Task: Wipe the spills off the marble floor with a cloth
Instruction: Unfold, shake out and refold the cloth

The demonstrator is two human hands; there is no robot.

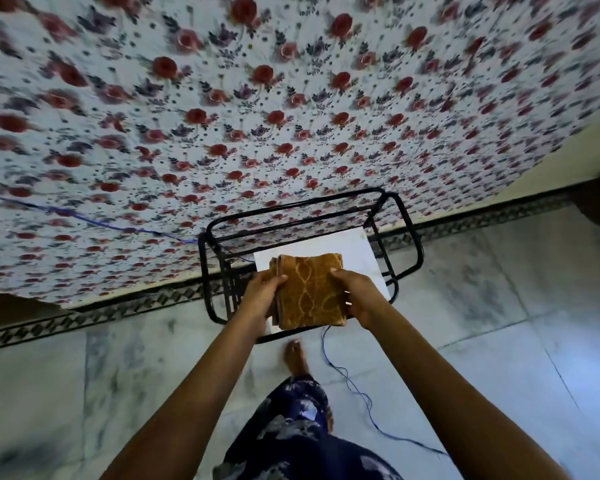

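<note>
Cloth: brown-gold, patterned, folded into a thick square of several layers. It is held over the near edge of the small black-framed counter, above its white top. Cannot tell whether its underside rests on the top or is just clear of it.

Handling, as a judgement: soft, limp and light, and the pile looks like towelling, so not slippery. Nothing fragile. Folded, it keeps a pad shape. Held by one edge only, the layers would likely fall open. Best taken by two opposite edges, as now, or flat under one palm for wiping.

Left grip: clamped on the cloth's left edge, thumb on top and fingers curled underneath, where the stacked folds show.

Right grip: clamped on the right edge, thumb on the top face and fingers wrapped under and round the side. Both are closed only as far as the pad's thickness allows.

Floor: pale grey-veined marble. No spill can be made out from this height. The cloth is well above it, so wiping is not yet begun.

Also there: flowered bedsheet beyond the counter, blue wire trailing across the floor from the counter's near edge, and a bare foot just beside that wire. The wire is a snag risk when kneeling down
</note>
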